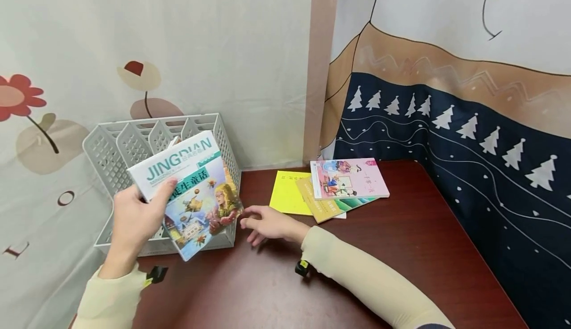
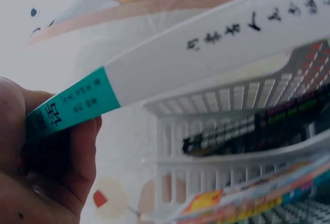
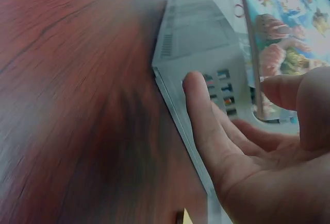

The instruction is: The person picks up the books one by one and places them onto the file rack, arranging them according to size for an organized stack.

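Observation:
A paperback book (image 1: 196,195) with a white top band, the word JINGDIAN and a picture of a golden-haired figure is held tilted in front of the rack. My left hand (image 1: 134,215) grips its left edge, thumb on the cover. The white and teal spine (image 2: 206,49) faces the left wrist camera. By the book's lower right corner is my right hand (image 1: 272,225), its fingers loosely spread and holding nothing. In the right wrist view its thumb (image 3: 283,91) overlaps the book's edge. Behind the book stands a light grey slotted file rack (image 1: 102,145), partly hidden.
Inside the rack, the left wrist view shows a dark book (image 2: 247,131) and colourful books (image 2: 258,195). Right of the rack, a yellow book (image 1: 285,195), a tan and green book (image 1: 322,210) and a pink book (image 1: 350,180) overlap on the dark red table (image 1: 401,240). Curtains hang behind.

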A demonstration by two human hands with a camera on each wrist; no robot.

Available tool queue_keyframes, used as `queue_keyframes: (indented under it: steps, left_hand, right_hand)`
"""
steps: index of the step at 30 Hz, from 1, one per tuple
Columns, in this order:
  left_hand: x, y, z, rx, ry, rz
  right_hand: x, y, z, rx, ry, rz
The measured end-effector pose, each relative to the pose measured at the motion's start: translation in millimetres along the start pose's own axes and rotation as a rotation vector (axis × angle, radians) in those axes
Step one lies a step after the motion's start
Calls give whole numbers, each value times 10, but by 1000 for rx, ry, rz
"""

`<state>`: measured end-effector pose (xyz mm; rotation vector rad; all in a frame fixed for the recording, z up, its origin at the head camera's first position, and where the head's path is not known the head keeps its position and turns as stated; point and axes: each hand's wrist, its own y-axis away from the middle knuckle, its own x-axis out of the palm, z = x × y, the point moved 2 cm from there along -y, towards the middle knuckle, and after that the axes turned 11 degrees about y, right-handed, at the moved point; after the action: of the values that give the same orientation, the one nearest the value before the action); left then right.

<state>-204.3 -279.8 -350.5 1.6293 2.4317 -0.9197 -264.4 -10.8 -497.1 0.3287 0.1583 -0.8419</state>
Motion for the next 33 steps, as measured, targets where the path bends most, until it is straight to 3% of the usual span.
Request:
queue_keyframes:
  steps: [8,14,18,25,30,33]
  left_hand:
    - [-350,79,24,-16,-19,-91]
    - [-545,153,92,-27,-32,-127]
    - [-659,168,133,-28,-58,-175]
    - [-928,89,171,6,-102,-282]
    - [-1146,-23,297,18,-83,-335]
    - [-1307,-91,380,-33,-72,-362]
  right_hand:
    - [276,-253,121,10,62,-101]
    - [404,-301,128,48,147,-213]
    - [453,-298,109,84,133,-248]
    - [452,-293,65,50,24,-211]
    - [440,-300,55,51,28,-197]
    - [453,-305,63,49,38,-196]
